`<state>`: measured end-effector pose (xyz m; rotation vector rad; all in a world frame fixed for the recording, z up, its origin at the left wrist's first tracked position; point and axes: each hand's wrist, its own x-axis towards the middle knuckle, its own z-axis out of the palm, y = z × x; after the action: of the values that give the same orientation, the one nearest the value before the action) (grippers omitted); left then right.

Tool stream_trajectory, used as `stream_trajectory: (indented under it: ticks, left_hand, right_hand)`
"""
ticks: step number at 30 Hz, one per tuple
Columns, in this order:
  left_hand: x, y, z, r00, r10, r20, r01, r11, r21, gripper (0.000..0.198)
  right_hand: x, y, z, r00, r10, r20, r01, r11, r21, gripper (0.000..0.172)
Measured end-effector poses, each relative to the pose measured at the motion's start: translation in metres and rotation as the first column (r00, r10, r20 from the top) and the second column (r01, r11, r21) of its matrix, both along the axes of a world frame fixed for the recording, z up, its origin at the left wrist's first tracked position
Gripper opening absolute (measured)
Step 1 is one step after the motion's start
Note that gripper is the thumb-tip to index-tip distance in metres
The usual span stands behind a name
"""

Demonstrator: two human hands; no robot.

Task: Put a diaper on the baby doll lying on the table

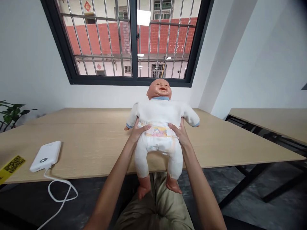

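The baby doll [159,127] is held upright in the air in front of the person, facing the camera, its long axis running straight up and down: head at the top before the window [130,41], bare feet hanging at the bottom over the person's lap. It wears a white top with blue cuffs and a white nappy with a coloured band across the waist. Its lower body hangs in front of the near edge of the wooden surface [96,150]; whether its back touches that edge cannot be told.

Both hands grip it at the waist, one on each flank, equally near. The left hand [138,130] has its fingers [144,128] wrapped round the doll's side with the thumb lying across the front just above the band; the right hand [180,132] mirrors it on the other flank. Both sets of fingers are clamped on the doll's trunk, so the doll lies between the palms, its arms sticking out sideways above the hands.

Farther out, a white power bank [46,156] lies on the surface well to the left, its white cable [59,191] looping down off the edge. A yellow tag [11,166] sits at the far left edge, and plant leaves [11,113] show behind it. A second table [271,123] stands to the right, well apart. Nothing stands close round the doll.
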<state>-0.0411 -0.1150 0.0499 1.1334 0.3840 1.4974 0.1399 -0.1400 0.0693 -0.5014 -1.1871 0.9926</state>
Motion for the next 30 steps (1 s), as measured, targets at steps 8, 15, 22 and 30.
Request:
stream_trajectory:
  ticks: [8, 15, 22, 30]
  left_hand:
    - [-0.021, -0.084, -0.028, 0.912, 0.118, -0.393, -0.170, 0.980, -0.099, 0.076]
    - [-0.031, -0.136, -0.063, 0.833, -0.025, -0.553, -0.113, 0.970, -0.213, 0.071]
    - [-0.031, -0.176, -0.061, 0.809, -0.025, -0.588, -0.204, 0.925, -0.320, 0.059]
    - [-0.041, -0.191, -0.064, 0.592, -0.068, -0.803, -0.402, 0.839, -0.367, 0.061]
  right_hand:
    - [0.028, -0.070, -0.048, 0.959, -0.171, 0.227, 0.215, 0.959, -0.185, 0.080]
    - [0.030, -0.129, -0.094, 0.900, -0.331, 0.283, 0.418, 0.839, -0.348, 0.073]
    - [0.028, -0.164, -0.128, 0.904, -0.357, 0.234, 0.425, 0.801, -0.422, 0.063]
    - [0.009, -0.174, -0.127, 0.907, -0.381, 0.179, 0.417, 0.755, -0.506, 0.048]
